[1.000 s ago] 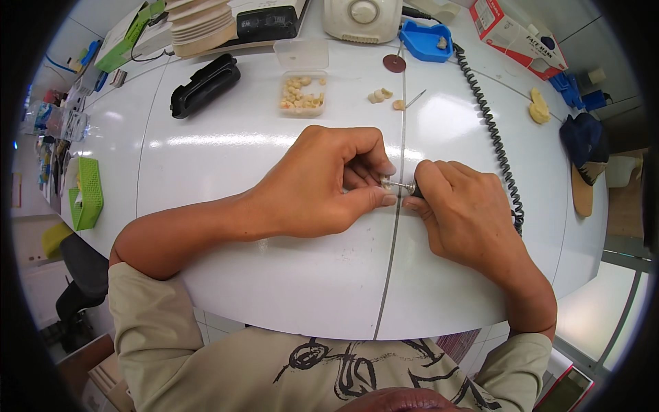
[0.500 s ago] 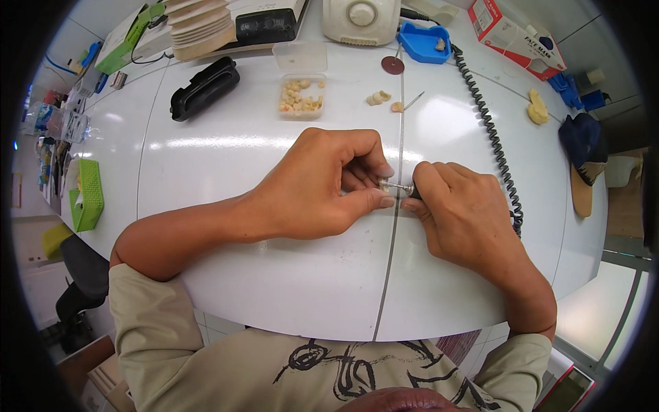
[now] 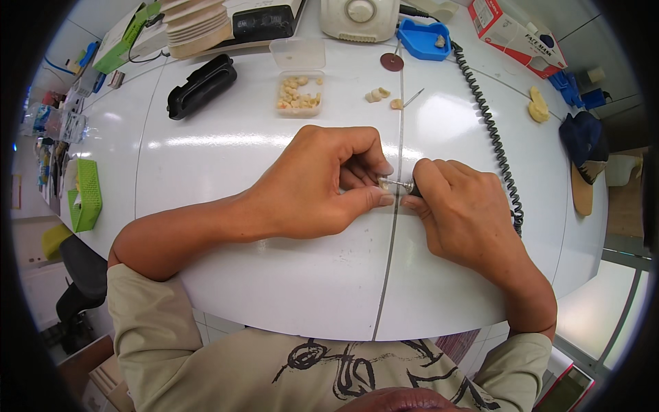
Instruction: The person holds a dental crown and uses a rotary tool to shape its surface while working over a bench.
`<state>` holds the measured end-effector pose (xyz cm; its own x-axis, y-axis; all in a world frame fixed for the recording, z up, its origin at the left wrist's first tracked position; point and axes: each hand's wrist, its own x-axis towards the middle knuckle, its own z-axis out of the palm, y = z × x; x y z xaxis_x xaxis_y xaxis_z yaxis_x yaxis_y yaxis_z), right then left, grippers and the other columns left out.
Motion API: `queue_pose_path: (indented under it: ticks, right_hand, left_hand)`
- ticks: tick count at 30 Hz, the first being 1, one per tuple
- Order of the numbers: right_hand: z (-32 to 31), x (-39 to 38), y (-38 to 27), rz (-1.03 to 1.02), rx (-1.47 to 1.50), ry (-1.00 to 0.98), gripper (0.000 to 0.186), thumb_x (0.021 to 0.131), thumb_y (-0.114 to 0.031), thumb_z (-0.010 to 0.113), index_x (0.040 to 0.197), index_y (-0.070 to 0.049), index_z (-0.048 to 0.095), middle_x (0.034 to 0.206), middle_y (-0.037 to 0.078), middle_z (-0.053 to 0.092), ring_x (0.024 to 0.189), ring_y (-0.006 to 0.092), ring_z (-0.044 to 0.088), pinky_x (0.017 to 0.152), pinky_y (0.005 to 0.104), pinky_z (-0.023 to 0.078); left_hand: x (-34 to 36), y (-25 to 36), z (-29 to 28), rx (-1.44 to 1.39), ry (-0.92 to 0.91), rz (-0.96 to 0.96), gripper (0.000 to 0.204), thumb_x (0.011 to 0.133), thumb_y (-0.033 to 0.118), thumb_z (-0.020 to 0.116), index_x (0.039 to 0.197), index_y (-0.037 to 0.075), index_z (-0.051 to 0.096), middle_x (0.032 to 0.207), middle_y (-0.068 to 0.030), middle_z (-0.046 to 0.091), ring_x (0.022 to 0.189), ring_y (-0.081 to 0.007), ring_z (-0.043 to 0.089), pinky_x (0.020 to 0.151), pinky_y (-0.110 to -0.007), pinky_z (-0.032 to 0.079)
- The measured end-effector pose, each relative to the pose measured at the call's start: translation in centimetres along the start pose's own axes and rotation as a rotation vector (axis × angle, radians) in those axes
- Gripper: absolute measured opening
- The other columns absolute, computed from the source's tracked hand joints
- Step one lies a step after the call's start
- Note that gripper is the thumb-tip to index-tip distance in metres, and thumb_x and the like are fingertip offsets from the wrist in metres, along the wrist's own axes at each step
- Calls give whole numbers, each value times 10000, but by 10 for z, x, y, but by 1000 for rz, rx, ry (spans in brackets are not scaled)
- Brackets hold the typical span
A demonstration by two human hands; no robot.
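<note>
We see a brightly lit table [image 3: 185,172], its white top catching a long streak of glare beyond the left hand [image 3: 302,185] and a broader patch beside the coiled cord [image 3: 491,126]. Shadows fall faint. Our fisheye view bows the table's edges and sinks into black corners; tiny detail between the fingertips [image 3: 380,200] looks soft.

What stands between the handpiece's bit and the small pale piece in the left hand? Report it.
Nothing visible: the metal bit points from the right hand toward the small pale piece held by the left hand. The coiled black cord lies to the right, out of the bit's path.
</note>
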<state>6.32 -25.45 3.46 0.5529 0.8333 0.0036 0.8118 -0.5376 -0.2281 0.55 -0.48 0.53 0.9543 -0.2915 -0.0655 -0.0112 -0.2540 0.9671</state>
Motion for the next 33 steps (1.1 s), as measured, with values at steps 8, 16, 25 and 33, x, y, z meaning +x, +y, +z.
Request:
queue_pose_path:
  ticks: [8, 16, 25, 33]
  right_hand:
    - [0, 0, 0, -6, -8, -7, 306, 1007, -261, 783, 930, -55, 570, 792, 143, 694, 757, 343, 730, 592, 476, 521]
    - [0, 1, 0, 9, -2, -4, 311, 1002, -267, 786, 931, -55, 569, 792, 132, 689, 756, 344, 729, 592, 479, 523]
    - [1, 0, 0, -21, -5, 12, 309, 988, -255, 797, 923, -59, 567, 780, 126, 674, 748, 342, 726, 580, 479, 515]
    - [0, 0, -1, -14, -22, 7, 322, 988, -267, 803, 921, -59, 565, 778, 124, 675, 725, 325, 718, 567, 464, 511]
  left_hand:
    - [0, -1, 0, -1, 0, 14, 231, 935, 10, 854, 1046, -27, 655, 1099, -114, 748, 941, -96, 734, 809, -249, 624]
    - [0, 0, 0, 2, -4, 1, 228, 938, 11, 851, 1049, -30, 656, 1095, -109, 743, 927, -104, 739, 812, -251, 626]
    - [0, 2, 0, 0, 1, -1, 232, 936, 16, 856, 1034, -33, 652, 1089, -120, 766, 916, -107, 751, 795, -260, 625]
    - [0, 2, -1, 6, 3, 6, 238, 933, 22, 859, 1033, -35, 651, 1092, -124, 767, 927, -110, 752, 805, -262, 635]
